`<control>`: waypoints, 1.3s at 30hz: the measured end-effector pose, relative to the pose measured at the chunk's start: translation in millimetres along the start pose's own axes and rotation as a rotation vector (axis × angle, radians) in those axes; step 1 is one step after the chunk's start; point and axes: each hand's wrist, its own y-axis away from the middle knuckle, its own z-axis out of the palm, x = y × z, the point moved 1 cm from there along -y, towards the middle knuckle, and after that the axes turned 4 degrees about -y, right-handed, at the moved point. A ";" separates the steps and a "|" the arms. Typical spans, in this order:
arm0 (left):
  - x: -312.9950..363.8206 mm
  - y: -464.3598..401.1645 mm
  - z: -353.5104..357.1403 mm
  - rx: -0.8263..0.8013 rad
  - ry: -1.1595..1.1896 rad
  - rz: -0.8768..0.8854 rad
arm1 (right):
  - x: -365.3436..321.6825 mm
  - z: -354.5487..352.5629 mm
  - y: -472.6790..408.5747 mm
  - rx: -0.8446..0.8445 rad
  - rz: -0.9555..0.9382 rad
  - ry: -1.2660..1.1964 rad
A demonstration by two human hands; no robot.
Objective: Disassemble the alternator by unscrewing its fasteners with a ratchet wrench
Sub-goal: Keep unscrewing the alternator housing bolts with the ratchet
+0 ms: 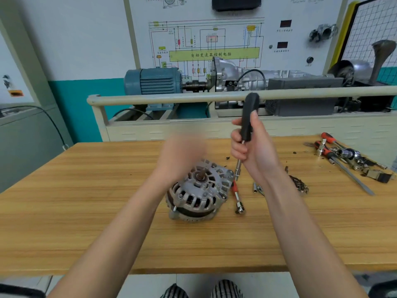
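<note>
The silver alternator (198, 191) lies on the wooden table (86, 201), shaft end up. My right hand (250, 145) grips a black-handled driver (247, 117) held upright; its socket tip (237, 172) hangs just above the alternator's right rim. My left hand (182, 155) hovers over the alternator's far left side and is blurred by motion, so I cannot tell how its fingers lie. A red-handled ratchet wrench (237, 197) lies on the table right of the alternator.
Small sockets and bits (257, 188) and a dark clump of debris (298, 182) lie right of the wrench. Screwdrivers and several sockets (348, 158) are heaped at the table's far right. A training bench with a blue motor (152, 81) stands behind.
</note>
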 end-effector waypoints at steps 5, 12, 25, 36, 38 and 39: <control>-43.8 -15.8 33.8 -0.135 -0.565 0.015 | 30.1 14.2 9.0 -0.011 0.001 0.014; -60.9 -17.4 39.2 -0.153 -0.614 0.048 | 49.3 26.9 13.1 -0.096 -0.062 -0.121; -67.0 -22.7 40.9 -0.153 -0.558 0.009 | 50.3 32.7 17.0 -0.056 -0.150 -0.122; -65.4 -22.1 40.2 -0.139 -0.556 0.012 | 52.0 34.6 21.1 0.005 -0.125 -0.147; -66.0 -22.4 40.5 -0.145 -0.561 0.016 | 52.4 34.9 21.5 0.008 -0.136 -0.115; -66.4 -22.6 40.4 -0.147 -0.560 0.016 | 52.7 35.0 22.0 0.009 -0.144 -0.098</control>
